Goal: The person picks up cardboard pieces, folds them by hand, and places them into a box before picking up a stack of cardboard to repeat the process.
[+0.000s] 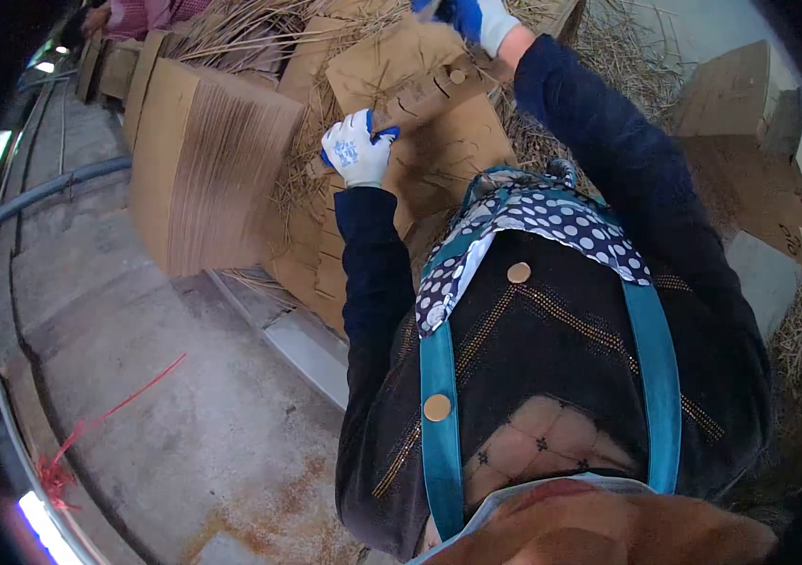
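Note:
My left hand [360,151], in a white glove with blue fingertips, is closed on the near left end of a folded cardboard strip [425,100] with curved slits. That strip lies over flat cardboard sheets [465,141] in front of me. At the top edge of the view my right hand [469,21], also gloved in blue and white, is blurred and partly cut off. Its fingers, and anything in them, cannot be made out. A big stack of cardboard sheets [217,169] stands on edge to the left of my left hand.
Dry stalks [241,33] lie at the top, with more straw [608,85] to the right. Cardboard boxes [730,94] stand at the right. Red string [57,471] and a grey hose [53,193] are at the left. Another person's patterned clothing [142,14] shows top left.

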Motion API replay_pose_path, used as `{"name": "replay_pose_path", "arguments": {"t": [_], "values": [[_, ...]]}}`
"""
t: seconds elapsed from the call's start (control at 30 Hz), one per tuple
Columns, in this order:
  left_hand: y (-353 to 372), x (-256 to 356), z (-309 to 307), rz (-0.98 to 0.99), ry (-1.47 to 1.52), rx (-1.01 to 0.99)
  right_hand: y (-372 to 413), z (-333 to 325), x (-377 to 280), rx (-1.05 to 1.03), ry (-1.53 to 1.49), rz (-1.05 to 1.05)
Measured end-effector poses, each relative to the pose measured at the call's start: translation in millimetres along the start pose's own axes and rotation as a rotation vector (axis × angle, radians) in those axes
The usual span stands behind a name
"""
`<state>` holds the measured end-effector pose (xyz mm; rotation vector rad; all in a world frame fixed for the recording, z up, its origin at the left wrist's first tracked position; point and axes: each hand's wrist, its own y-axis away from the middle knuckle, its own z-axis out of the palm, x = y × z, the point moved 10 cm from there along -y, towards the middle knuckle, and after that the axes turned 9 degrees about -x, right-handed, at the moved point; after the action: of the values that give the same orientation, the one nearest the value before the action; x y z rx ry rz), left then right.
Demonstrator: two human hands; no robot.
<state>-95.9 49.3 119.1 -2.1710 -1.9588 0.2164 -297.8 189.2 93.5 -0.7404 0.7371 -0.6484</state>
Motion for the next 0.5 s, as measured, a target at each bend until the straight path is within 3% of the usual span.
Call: {"name": "replay_pose_path", "arguments": {"t": [0.07, 0.13, 0.17, 0.2, 0.27, 0.3, 0.33, 0.4, 0.47, 0.5], "values": [[-1, -1, 2, 0.026, 0.004, 0.028, 15, 23, -14, 0.846, 0.609, 0.165], [-3, -1, 2, 0.005, -0.007, -0.015, -4, 73, -31, 0.615, 1.683, 0.246], [-3, -2, 5, -0.024, -0.018, -0.062, -7, 77, -19, 0.384, 1.868, 0.506], [-3, -2, 7, -0.023, -0.014, -0.064, -12, 94, -35, 0.386, 1.868, 0.511], [-1, -1, 2, 0.021, 0.001, 0.01, -3, 114, -6, 0.209, 1.296, 1.017], [-2, -1, 2, 0.022, 0.004, 0.016, 15, 109, -7, 0.29, 1.512, 1.305], [-3, -2, 4, 0.0, 0.005, -0.019, 31, 100, -10, 0.291, 1.518, 1.307], [-2, -10, 6, -0.023, 0.014, -0.052, 48, 100, -11, -0.155, 2.317, 1.071], [0, -8, 2, 0.058, 0.017, -0.001, 74, 78, -8, 0.098, 2.136, 1.208], [1, -13, -7, 0.055, 0.012, 0.004, 68, 87, -8, 0.106, 2.068, 1.11]]}}
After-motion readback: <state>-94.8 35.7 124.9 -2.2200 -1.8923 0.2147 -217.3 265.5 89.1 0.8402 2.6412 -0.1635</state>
